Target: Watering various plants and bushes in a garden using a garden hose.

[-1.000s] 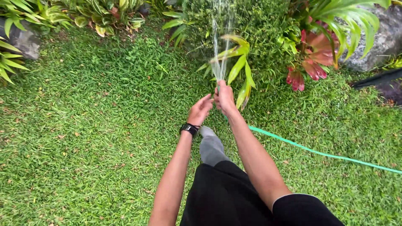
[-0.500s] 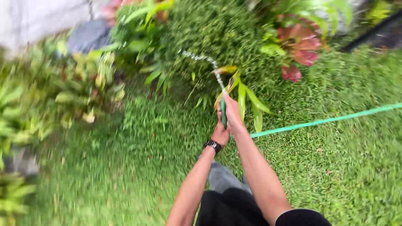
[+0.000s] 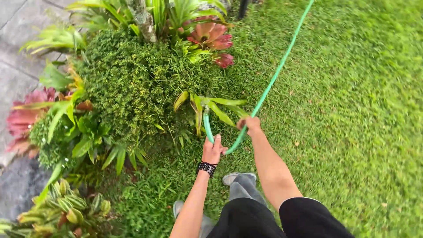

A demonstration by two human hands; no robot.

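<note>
The grass (image 3: 352,132) covers the ground under the fingers and far off to their right. A green hose (image 3: 277,75) lies on the grass and runs from the fingers (image 3: 246,123) up to the top edge. Just left of the fingers, a round green bush (image 3: 128,83) and red leafy plants (image 3: 209,37) grow from the ground. Grey paving stones (image 3: 13,83) lie far to the left, beyond the plants.

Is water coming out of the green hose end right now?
Cannot tell; no stream shows at the hose end, gripped by the left hand, right hand further along.
</note>
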